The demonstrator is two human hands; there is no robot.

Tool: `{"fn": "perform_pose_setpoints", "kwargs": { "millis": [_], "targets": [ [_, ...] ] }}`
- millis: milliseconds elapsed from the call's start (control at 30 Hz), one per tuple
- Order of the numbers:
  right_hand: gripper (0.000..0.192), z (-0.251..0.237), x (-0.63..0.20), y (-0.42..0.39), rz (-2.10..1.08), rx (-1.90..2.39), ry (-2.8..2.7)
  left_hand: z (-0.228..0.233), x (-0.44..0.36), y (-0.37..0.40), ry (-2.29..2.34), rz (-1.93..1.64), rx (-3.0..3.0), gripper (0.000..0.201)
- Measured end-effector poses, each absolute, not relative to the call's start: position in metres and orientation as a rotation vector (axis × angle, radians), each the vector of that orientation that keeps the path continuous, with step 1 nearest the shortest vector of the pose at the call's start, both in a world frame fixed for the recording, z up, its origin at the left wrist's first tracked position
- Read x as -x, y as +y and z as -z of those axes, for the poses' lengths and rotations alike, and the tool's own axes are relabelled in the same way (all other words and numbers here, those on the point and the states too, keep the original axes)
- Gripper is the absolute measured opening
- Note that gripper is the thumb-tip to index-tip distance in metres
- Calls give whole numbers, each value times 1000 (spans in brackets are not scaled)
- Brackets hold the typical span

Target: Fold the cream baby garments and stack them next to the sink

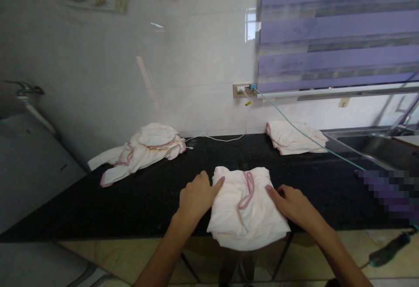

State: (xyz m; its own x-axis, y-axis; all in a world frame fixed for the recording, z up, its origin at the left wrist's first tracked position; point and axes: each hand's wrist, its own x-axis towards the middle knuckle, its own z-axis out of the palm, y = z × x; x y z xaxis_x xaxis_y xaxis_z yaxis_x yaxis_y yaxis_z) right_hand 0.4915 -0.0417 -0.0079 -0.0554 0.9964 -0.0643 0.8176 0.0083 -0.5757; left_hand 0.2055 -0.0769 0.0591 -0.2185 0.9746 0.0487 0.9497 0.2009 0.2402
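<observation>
A folded white garment with pink trim lies on the black countertop, its lower part hanging over the front edge. My left hand grips the garment's left side, thumb on top and the other fingers at the edge. At the right side, my right hand grips it the same way, with some fingertips hidden. A loop of pink trim shows near the middle of the upper face, between the two hands.
On the black counter, a loosely heaped white garment lies at the back left. A neatly folded one sits near the sink. A teal cord runs from the wall socket across the right side.
</observation>
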Motion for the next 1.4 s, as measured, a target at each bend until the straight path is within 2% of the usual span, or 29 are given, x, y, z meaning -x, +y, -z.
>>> {"fn": "perform_pose_setpoints", "kwargs": {
  "millis": [100, 167, 267, 333, 433, 533, 667, 833, 1033, 1200, 1400],
  "targets": [
    [89, -7, -479, -43, -717, 1953, -1979, -34, -201, -76, 2347, -151, -1804, 87],
    [96, -18, -465, -45, -714, 1966, -2024, -23, -205, -78, 2319, -180, -1868, 83],
    [98, -26, -437, -48, -633, 1967, -2090, -16, -211, -81, 2235, -268, -1875, 67],
    [91, -25, -421, -49, -535, 1972, -2126, -13, -210, -77, 2112, -419, -1854, 51],
    [71, -17, -410, -46, -491, 1906, -2165, -5, -208, -65, 1710, -876, -1810, 38],
    [48, -5, -420, -34, -607, 1702, -2144, 4, -213, -51, 1373, -1227, -1579, 39],
    [44, 11, -456, -8, -700, 1318, -1997, 9, -231, -34, 1259, -1396, -1227, 45],
    [49, 11, -507, 25, -792, 1200, -1784, 7, -260, 3, 1127, -1418, -835, 52],
    [62, -1, -562, 68, -862, 1261, -1563, -2, -306, 68, 814, -1078, -609, 45],
    [61, -10, -602, 124, -675, 1344, -1551, -9, -346, 132, 676, -1149, -672, 55],
    [57, -30, -645, 191, -401, 1539, -1517, -12, -391, 218, 632, -1217, -756, 56]
  ]
}}
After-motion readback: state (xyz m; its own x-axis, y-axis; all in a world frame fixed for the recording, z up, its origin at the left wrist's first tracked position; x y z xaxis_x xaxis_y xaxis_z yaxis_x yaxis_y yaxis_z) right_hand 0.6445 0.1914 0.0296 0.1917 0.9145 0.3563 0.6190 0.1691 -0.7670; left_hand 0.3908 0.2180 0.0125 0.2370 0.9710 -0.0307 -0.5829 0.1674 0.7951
